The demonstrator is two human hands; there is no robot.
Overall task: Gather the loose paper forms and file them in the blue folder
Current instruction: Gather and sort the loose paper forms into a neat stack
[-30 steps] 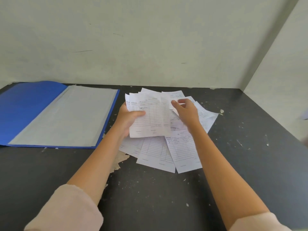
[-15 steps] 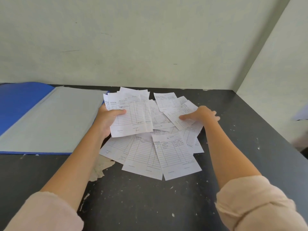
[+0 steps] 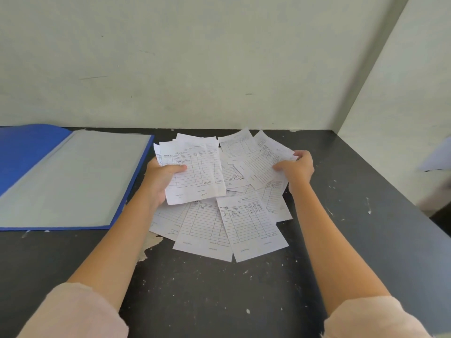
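My left hand grips a small stack of white printed forms, thumb on top, held a little above the table. My right hand pinches the right edge of another form, lifted off the pile. Several more loose forms lie fanned and overlapping on the dark table between my arms. The blue folder lies open at the left, its grey inner sheet facing up, its right edge beside my left hand.
Pale walls close the table at the back and right, meeting in a corner at the far right. The tabletop is black with chipped patches, one pale patch under my left forearm. A blurred pale object sits beyond the right edge.
My right hand has gone from lying flat on the right-hand papers to gripping one form and raising it. My left hand keeps its stack, nearly still. The camera view has shifted slightly left.
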